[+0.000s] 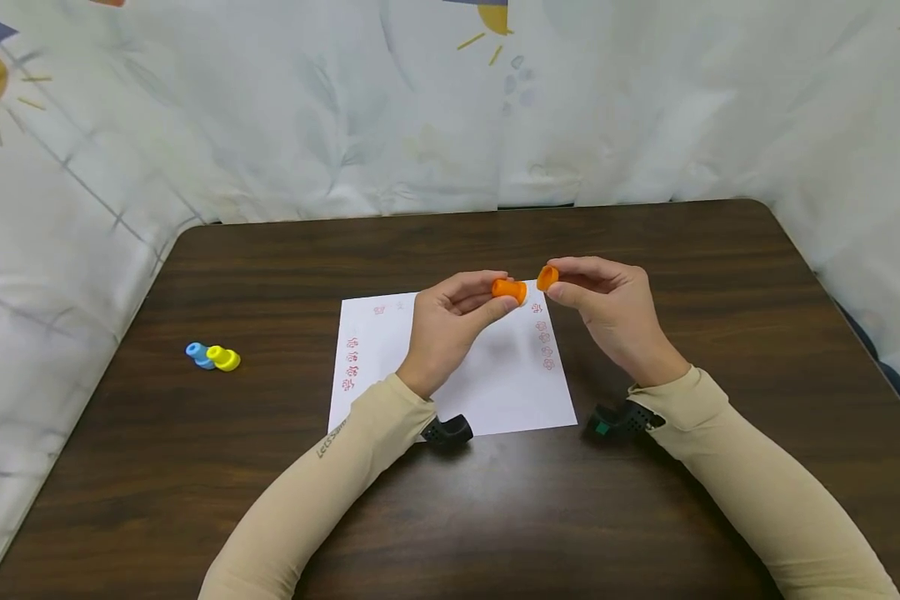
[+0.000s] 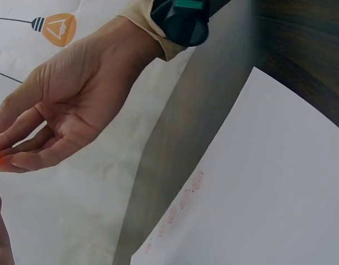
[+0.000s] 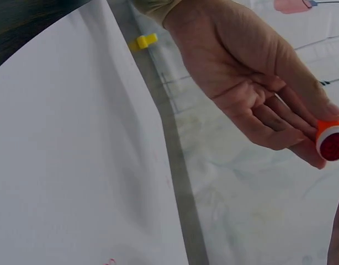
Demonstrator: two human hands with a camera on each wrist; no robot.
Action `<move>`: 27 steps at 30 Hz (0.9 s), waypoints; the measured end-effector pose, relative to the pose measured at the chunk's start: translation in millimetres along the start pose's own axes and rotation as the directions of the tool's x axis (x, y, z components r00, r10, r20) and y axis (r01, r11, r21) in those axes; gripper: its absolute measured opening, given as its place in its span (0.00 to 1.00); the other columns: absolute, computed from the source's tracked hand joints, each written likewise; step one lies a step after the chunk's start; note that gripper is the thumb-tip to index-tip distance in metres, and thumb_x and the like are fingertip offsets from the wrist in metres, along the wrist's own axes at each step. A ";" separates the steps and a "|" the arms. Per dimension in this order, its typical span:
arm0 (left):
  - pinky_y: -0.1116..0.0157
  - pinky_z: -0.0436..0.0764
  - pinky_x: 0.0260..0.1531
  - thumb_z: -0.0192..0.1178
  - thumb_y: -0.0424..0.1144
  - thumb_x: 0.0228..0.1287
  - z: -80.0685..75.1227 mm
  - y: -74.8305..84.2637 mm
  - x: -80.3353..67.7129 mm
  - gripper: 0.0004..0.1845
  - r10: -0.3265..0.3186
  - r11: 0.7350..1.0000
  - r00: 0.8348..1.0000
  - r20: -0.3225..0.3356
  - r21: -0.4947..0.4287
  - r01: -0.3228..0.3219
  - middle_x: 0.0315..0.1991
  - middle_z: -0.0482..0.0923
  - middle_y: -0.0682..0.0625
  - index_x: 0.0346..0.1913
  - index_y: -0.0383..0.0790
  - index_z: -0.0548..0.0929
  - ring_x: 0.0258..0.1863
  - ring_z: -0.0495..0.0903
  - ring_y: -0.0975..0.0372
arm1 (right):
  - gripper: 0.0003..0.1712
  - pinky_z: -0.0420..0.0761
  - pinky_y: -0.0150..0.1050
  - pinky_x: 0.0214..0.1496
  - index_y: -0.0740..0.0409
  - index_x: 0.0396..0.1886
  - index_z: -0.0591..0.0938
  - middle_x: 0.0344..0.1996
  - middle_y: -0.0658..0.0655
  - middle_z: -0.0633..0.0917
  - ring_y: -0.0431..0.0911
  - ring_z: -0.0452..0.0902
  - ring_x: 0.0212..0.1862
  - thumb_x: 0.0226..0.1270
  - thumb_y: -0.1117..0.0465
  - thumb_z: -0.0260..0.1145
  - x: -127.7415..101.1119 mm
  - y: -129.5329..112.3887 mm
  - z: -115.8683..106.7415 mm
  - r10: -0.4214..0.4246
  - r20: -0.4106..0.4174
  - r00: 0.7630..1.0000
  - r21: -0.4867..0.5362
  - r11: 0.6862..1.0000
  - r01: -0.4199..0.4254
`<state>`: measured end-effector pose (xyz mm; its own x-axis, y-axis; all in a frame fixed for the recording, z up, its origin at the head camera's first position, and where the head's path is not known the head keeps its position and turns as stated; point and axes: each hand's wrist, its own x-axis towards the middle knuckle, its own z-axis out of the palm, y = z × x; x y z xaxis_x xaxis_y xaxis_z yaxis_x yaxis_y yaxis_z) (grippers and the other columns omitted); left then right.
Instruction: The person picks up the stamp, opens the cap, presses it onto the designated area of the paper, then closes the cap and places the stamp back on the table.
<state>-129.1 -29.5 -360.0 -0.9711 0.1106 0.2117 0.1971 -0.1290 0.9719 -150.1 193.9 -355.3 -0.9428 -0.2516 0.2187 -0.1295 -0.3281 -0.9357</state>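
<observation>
Head: left hand (image 1: pixel 450 321) pinches orange stamp (image 1: pixel 509 289), right hand (image 1: pixel 607 308) pinches orange cap (image 1: pixel 547 277), above paper (image 1: pixel 510 383) at desk (image 1: pixel 645 233) centre | Left wrist: right hand's fingers (image 2: pixel 26 160) pinch the cap at 9 o'clock | Right wrist: stamp (image 3: pixel 332 141) pinched at 3 o'clock.
</observation>
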 end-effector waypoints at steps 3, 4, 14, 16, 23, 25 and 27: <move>0.61 0.89 0.53 0.73 0.29 0.61 -0.4 -2.7 -1.8 0.19 -0.022 1.000 1.000 0.009 0.020 0.022 0.52 0.88 0.40 0.55 0.32 0.86 0.48 0.91 0.58 | 0.17 0.89 0.32 0.54 0.64 0.52 0.89 0.46 0.53 0.90 0.43 0.87 0.46 0.65 0.78 0.68 0.6 -2.9 -1.5 -0.016 0.001 1.000 0.032 0.999 0.016; 0.61 0.89 0.53 0.73 0.29 0.61 -0.5 -3.9 -2.3 0.19 -0.029 0.999 1.000 0.013 0.027 0.028 0.52 0.88 0.40 0.55 0.32 0.86 0.47 0.92 0.58 | 0.17 0.89 0.32 0.53 0.65 0.52 0.89 0.46 0.53 0.90 0.43 0.87 0.46 0.65 0.78 0.68 0.7 -3.8 -2.0 -0.021 0.002 1.000 0.043 0.999 0.021; 0.63 0.90 0.52 0.74 0.31 0.60 0.4 -6.0 -2.2 0.19 -0.018 0.993 0.998 0.062 0.115 0.011 0.49 0.89 0.38 0.55 0.33 0.87 0.46 0.92 0.57 | 0.18 0.88 0.30 0.53 0.66 0.53 0.88 0.47 0.53 0.90 0.43 0.86 0.47 0.66 0.80 0.66 1.4 -11.7 -7.0 -0.053 0.026 0.998 0.095 0.994 0.050; 0.63 0.90 0.52 0.74 0.30 0.60 1.6 -5.2 -2.2 0.19 -0.025 0.991 0.997 0.073 0.132 0.015 0.49 0.89 0.38 0.54 0.33 0.87 0.46 0.92 0.57 | 0.18 0.88 0.31 0.54 0.66 0.53 0.88 0.47 0.53 0.89 0.44 0.86 0.47 0.66 0.80 0.66 1.7 -12.4 -7.7 -0.058 0.028 0.998 0.097 0.994 0.055; 0.65 0.89 0.52 0.75 0.32 0.59 6.7 -5.7 -3.3 0.18 -0.061 0.981 0.991 0.118 0.190 0.038 0.48 0.91 0.41 0.53 0.37 0.89 0.45 0.91 0.59 | 0.18 0.88 0.31 0.54 0.68 0.53 0.87 0.46 0.55 0.90 0.45 0.88 0.46 0.66 0.81 0.65 2.6 -14.6 -8.7 -0.074 0.032 0.997 0.140 0.988 0.069; 0.64 0.89 0.53 0.76 0.33 0.59 7.6 -6.4 -3.7 0.18 -0.056 0.977 0.989 0.133 0.213 0.026 0.48 0.91 0.42 0.53 0.37 0.89 0.46 0.91 0.58 | 0.18 0.88 0.31 0.54 0.68 0.53 0.87 0.45 0.55 0.90 0.45 0.89 0.46 0.66 0.81 0.65 2.7 -15.6 -8.6 -0.075 0.034 0.997 0.142 0.987 0.070; 0.63 0.89 0.54 0.76 0.33 0.59 8.3 -7.4 -4.3 0.18 -0.055 0.973 0.988 0.148 0.229 0.020 0.48 0.91 0.43 0.53 0.38 0.89 0.46 0.91 0.58 | 0.18 0.88 0.31 0.54 0.68 0.53 0.87 0.45 0.55 0.90 0.45 0.89 0.46 0.66 0.80 0.65 2.9 -16.4 -8.5 -0.077 0.034 0.996 0.135 0.988 0.072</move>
<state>-125.3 -20.8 -367.2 -0.9499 0.2617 0.1709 0.2033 0.1019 0.9738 -153.3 206.3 -341.7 -0.9190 -0.2562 0.2996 -0.1544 -0.4654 -0.8715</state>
